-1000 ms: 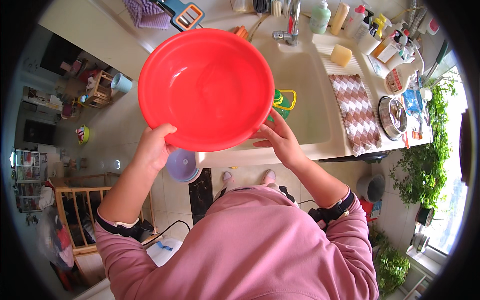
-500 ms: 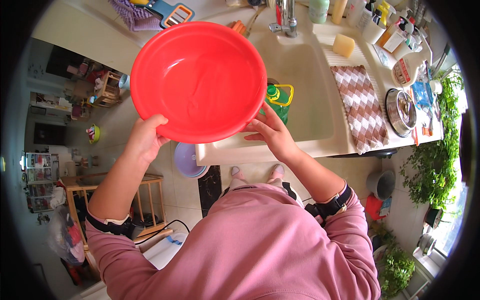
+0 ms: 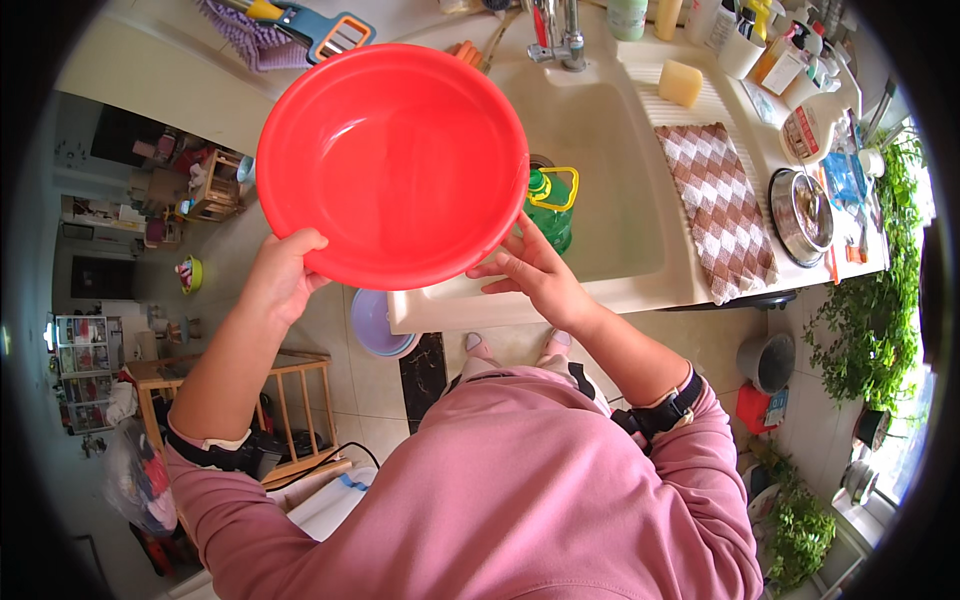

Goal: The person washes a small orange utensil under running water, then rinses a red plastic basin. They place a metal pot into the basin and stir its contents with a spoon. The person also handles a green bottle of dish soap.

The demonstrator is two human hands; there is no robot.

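Red basin held in front of the wearer, seen from above. Its outer base is hidden, and it covers the left part of the white sink and some of a green bottle with a yellow handle. The left hand's grip is closed on the near-left rim, thumb inside, remaining fingers mostly concealed beneath. The right hand lies against the near-right rim; its fingertips are partly hidden, and whether its grip is closed cannot be told. The upper edge cuts off the tap. The basin's mouth faces up toward the viewer; its round outline appears slightly wider left to right. Right of the sink, the pale table bears a sponge, a brown-and-white checked cloth and a metal bowl. A wooden railing stands on the tiled floor at left; leafy plants hang by the bright window.
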